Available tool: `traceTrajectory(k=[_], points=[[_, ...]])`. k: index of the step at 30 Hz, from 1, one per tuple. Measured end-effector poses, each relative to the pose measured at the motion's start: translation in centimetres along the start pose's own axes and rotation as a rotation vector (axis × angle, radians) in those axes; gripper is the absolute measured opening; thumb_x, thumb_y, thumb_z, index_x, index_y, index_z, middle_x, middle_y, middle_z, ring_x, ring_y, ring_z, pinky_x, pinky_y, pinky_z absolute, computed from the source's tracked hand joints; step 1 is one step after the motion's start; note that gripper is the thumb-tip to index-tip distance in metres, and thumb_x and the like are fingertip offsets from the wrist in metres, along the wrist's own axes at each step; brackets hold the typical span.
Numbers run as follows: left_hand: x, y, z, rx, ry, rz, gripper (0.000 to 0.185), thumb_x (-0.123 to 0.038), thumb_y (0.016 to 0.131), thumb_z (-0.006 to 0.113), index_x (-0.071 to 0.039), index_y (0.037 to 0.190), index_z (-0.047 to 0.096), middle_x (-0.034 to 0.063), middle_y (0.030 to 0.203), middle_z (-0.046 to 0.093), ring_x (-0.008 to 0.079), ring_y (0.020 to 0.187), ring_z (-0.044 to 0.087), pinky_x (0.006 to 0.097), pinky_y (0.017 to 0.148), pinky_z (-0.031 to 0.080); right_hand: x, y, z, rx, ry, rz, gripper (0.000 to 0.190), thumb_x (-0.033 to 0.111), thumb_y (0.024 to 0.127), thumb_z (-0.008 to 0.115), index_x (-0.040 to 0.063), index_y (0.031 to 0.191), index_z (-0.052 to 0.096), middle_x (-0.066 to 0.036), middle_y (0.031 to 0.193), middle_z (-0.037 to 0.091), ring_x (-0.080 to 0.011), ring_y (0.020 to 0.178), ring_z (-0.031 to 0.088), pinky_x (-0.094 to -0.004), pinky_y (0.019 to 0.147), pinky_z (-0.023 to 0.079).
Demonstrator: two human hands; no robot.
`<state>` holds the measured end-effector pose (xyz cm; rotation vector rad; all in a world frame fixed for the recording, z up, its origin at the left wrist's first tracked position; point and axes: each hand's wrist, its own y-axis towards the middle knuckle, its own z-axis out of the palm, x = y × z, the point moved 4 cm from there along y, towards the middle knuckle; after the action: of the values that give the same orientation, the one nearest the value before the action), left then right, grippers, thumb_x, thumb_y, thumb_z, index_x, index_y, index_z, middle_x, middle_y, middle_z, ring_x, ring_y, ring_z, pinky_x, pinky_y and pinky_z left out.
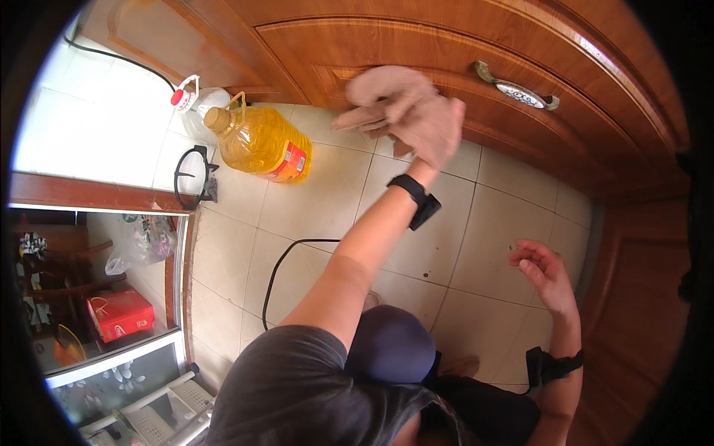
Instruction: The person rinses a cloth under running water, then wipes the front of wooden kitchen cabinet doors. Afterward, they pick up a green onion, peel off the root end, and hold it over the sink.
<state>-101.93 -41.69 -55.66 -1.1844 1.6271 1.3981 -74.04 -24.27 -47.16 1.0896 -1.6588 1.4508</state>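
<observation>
My left hand (pixel 446 131) grips a crumpled pinkish-brown cloth (pixel 401 100), which covers most of the fingers. Cloth and hand are blurred. They lie against or just before the lower part of a brown wooden cabinet front (pixel 357 50); whether they touch it I cannot tell. To the right of the cloth, a metal handle with a patterned white inset (pixel 521 95) sits on the panel. My right hand (pixel 541 270) holds nothing, its fingers loosely bent, above the floor near the right-hand cabinet (pixel 636 312).
A large bottle of yellow oil (pixel 262 145) stands on the tiled floor (pixel 312 178), with a clear red-capped jug (pixel 203 114) behind it. Near them is a black metal ring stand (pixel 192 173). A black cable (pixel 273 279) crosses the floor. A doorway at left shows a red box (pixel 120 315).
</observation>
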Motion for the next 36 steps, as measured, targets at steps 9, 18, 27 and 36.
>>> traceTrajectory(k=[9,18,27,36], points=[[12.9,-1.2,-13.7,0.108,0.562,0.296,0.041,-0.024,0.091,0.051,-0.003,0.126,0.055,0.0173,0.130,0.054,0.0306,0.122,0.049,0.0376,0.105,0.037,1.2,-0.5,0.0,-0.012,-0.095,-0.103,0.033,0.012,0.093,0.061,0.000,0.123,0.055,-0.006,0.100,0.064,-0.0135,0.093,0.059,-0.0284,0.085,0.047],[13.6,-3.2,-26.5,0.410,1.328,0.224,0.039,-0.008,0.085,0.051,0.010,0.120,0.053,0.0205,0.124,0.054,0.0398,0.119,0.046,0.0455,0.106,0.034,-1.9,1.4,0.5,0.031,-0.071,0.065,0.034,0.011,0.093,0.061,0.001,0.125,0.055,-0.006,0.100,0.064,-0.0113,0.092,0.058,-0.0272,0.085,0.047],[15.1,-3.7,-30.2,0.634,1.549,0.418,0.040,-0.016,0.093,0.043,-0.021,0.132,0.053,0.0093,0.149,0.037,0.0304,0.141,0.028,0.0444,0.118,0.019,-3.7,0.6,-0.8,-0.022,-0.125,0.049,0.034,0.010,0.092,0.061,0.002,0.125,0.055,-0.007,0.100,0.064,-0.0123,0.091,0.059,-0.0282,0.085,0.048],[14.8,-1.6,-28.5,0.247,1.330,-0.396,0.044,-0.039,0.092,0.053,-0.014,0.128,0.054,0.0206,0.102,0.067,0.0343,0.106,0.060,0.0415,0.109,0.032,-6.7,0.6,-1.1,-0.016,0.015,0.086,0.033,0.010,0.093,0.061,0.002,0.124,0.055,-0.006,0.101,0.064,-0.0123,0.095,0.059,-0.0273,0.085,0.048]])
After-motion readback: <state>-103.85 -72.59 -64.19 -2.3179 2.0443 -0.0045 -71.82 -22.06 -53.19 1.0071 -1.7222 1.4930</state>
